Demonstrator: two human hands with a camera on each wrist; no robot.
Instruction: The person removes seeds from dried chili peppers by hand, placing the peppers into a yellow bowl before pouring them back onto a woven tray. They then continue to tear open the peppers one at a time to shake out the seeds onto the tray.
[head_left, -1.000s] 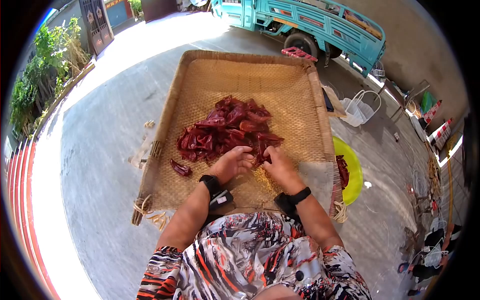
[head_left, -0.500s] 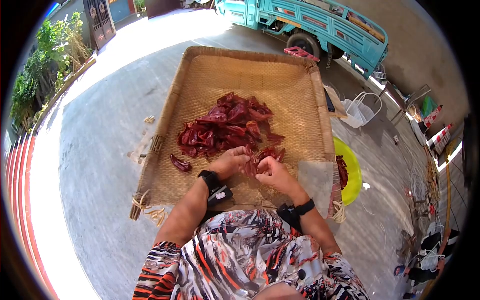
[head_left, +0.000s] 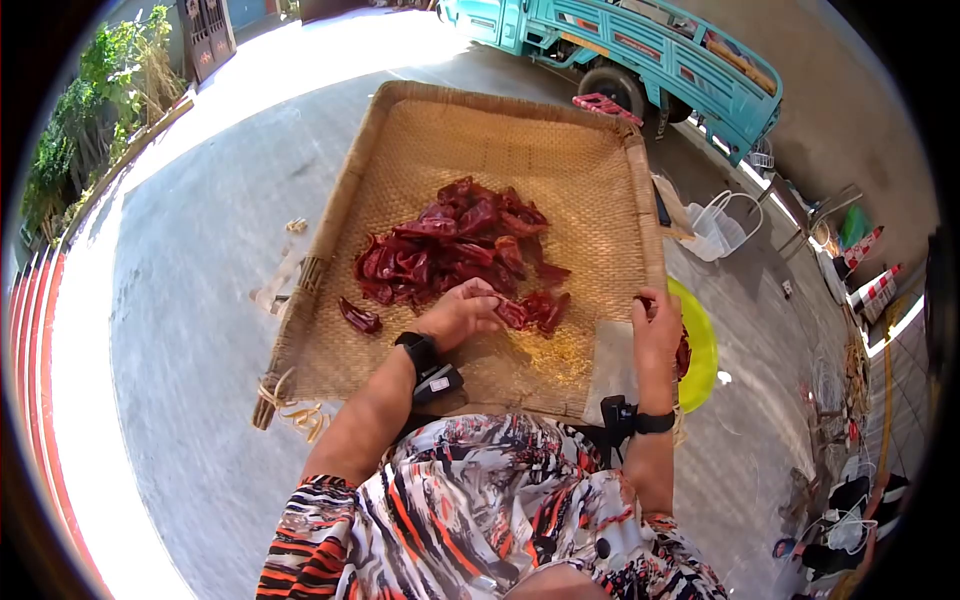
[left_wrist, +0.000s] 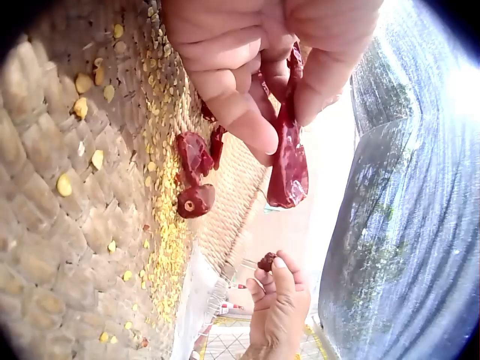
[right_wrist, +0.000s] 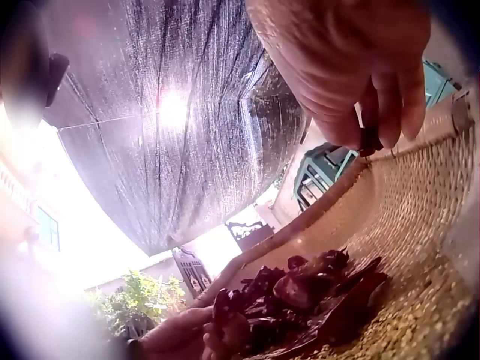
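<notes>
A pile of dried red chili peppers (head_left: 440,250) lies on a woven tray (head_left: 590,200). At the pile's near edge my left hand (head_left: 460,314) pinches a chili pepper (left_wrist: 288,171) between thumb and fingers, its wide end hanging down. My right hand (head_left: 656,335) is over the tray's right rim, beside a yellow-green basin (head_left: 704,345) that holds red pieces. Its thumb and fingers grip a small dark red chili piece (left_wrist: 266,261). One chili pepper (head_left: 359,317) lies apart on the left. Yellow seeds (head_left: 555,362) are scattered in front of the pile.
A pale flat sheet (head_left: 610,365) lies at the tray's near right corner. Beyond the tray stands a turquoise cargo vehicle (head_left: 640,60). A white plastic bag (head_left: 715,230) sits right of the tray, and plants (head_left: 100,100) grow at the far left.
Both hands met at a chili pepper in front of the pile. The right hand has since moved right to the tray's rim with a small piece; the left stays near the pile, holding a pepper.
</notes>
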